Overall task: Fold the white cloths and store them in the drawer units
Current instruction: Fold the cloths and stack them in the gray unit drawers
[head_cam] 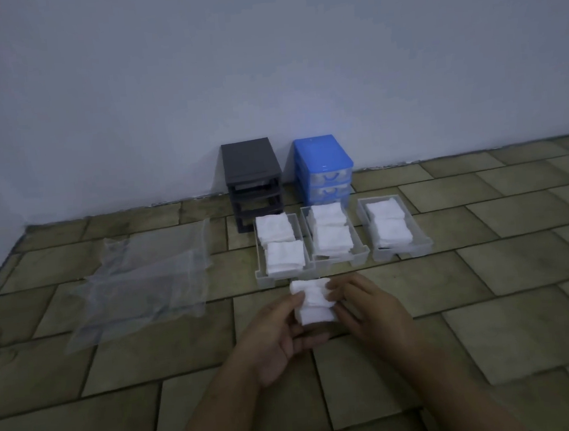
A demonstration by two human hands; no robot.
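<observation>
A small folded white cloth [313, 302] is held above the tiled floor between both hands. My left hand [280, 336] pinches its left edge with thumb and fingers; my right hand [366, 306] pinches its right edge. Just beyond stand three pulled-out drawers on the floor: the left drawer [264, 273], the middle drawer [360, 251] and a clear right drawer [416, 243], each with stacks of folded white cloths. Behind them against the wall stand a dark grey drawer unit [250, 170] with vacant slots and a blue drawer unit [320, 153] with two drawers in place.
A crumpled clear plastic bag [144, 282] lies on the floor to the left. The pale wall [263, 62] runs behind the units. Bare tiles spread right of the drawers and around my forearms.
</observation>
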